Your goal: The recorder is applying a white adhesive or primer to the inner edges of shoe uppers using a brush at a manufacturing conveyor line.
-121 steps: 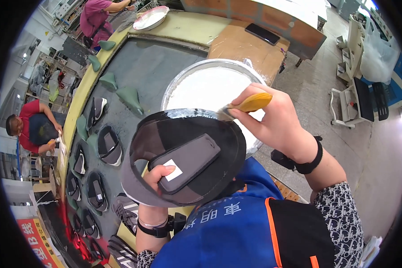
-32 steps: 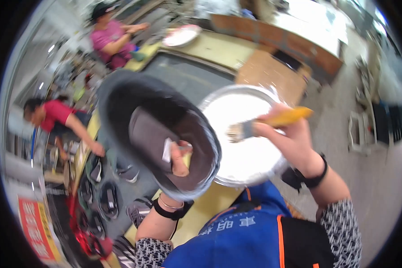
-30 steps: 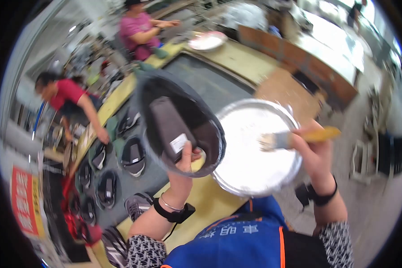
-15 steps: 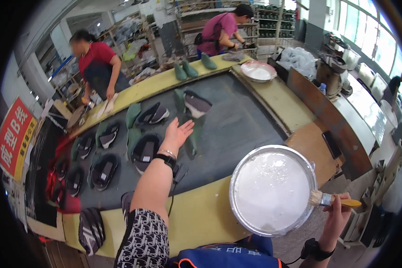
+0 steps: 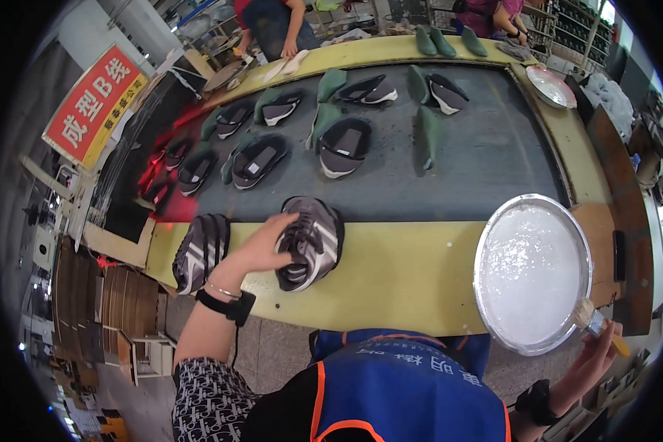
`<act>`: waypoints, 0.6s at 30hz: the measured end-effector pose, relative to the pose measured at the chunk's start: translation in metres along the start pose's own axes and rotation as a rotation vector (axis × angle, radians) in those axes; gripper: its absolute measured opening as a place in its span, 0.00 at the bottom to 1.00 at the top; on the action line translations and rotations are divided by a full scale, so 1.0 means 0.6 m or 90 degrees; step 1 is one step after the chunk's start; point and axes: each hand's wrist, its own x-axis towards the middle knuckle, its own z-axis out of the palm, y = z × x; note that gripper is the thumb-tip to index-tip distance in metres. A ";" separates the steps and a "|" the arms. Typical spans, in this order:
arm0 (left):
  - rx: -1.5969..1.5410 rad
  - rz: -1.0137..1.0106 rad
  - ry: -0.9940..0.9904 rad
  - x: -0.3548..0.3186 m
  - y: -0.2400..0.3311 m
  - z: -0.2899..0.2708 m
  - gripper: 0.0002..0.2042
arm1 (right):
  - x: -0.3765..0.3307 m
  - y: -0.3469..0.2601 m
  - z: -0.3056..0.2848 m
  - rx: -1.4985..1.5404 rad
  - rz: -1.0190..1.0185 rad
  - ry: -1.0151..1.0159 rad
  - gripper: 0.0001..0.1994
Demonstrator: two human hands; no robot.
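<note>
My left hand (image 5: 267, 244) is on a grey and black sneaker (image 5: 318, 239) at the table's near edge, its thumb and fingers closed about the laced top. A second striped dark sneaker (image 5: 201, 254) lies just to its left. In my right hand (image 5: 602, 346) is a paintbrush (image 5: 586, 317) with a yellow handle, its pale bristles at the near right rim of a round metal basin (image 5: 479, 276). White liquid (image 5: 530, 272) fills the basin.
On the dark belt (image 5: 486, 177) stand several dark shoes (image 5: 344, 147) beside green shoe lasts (image 5: 425, 140). A red glow lights the belt's left end. A white bowl (image 5: 551, 87) sits at the far right corner. Two people work across the table (image 5: 390, 295), one (image 5: 276, 26) at its far edge.
My left hand has come back from over the belt's middle to the sneaker on the near edge. The view has swung left and down. My right hand keeps the brush at the basin's rim.
</note>
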 end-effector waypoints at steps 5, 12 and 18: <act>-0.045 -0.016 0.054 -0.050 -0.038 0.073 0.46 | 0.003 -0.001 0.013 0.050 0.020 -0.055 0.11; 0.033 -0.068 0.024 -0.010 -0.006 0.054 0.41 | 0.000 -0.006 0.012 0.007 -0.006 0.068 0.13; 0.108 -0.113 0.019 0.000 0.000 0.049 0.39 | -0.007 0.002 -0.006 0.008 0.000 0.046 0.14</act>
